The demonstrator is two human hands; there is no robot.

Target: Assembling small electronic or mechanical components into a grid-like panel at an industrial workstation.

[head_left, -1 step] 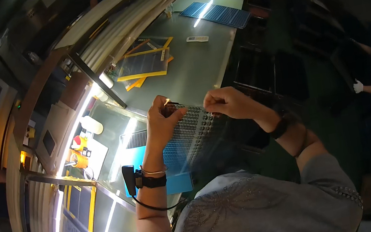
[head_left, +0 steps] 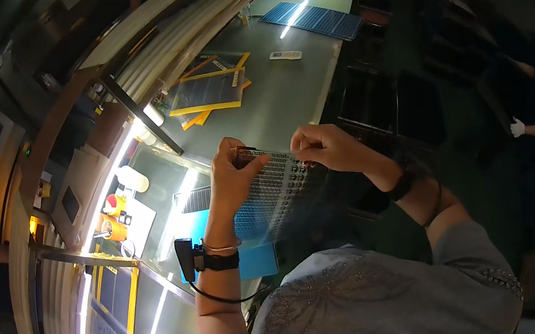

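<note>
A thin see-through sheet (head_left: 277, 183) with rows of small dark printed shapes hangs between my hands, its far edge raised. My left hand (head_left: 230, 173) pinches the far left corner between thumb and fingers. At the far right corner, the fingers of my right hand (head_left: 326, 148) are pressed together on the sheet's edge. Below the sheet, partly hidden by it and by my left forearm, lies a flat blue board (head_left: 259, 260) at the edge of the bench.
Yellow-edged dark film sheets (head_left: 207, 94) lie on the grey bench (head_left: 278, 102). Farther along are a white remote-like object (head_left: 285, 56) and a blue ribbed panel (head_left: 311, 20). Orange rolls (head_left: 113, 228) sit under the lit shelf at left. Another person's white-gloved hand (head_left: 517, 127) shows at right.
My right hand has shifted very slightly left and up at the sheet's edge, and its fingers have changed position a little. My left hand stays in place.
</note>
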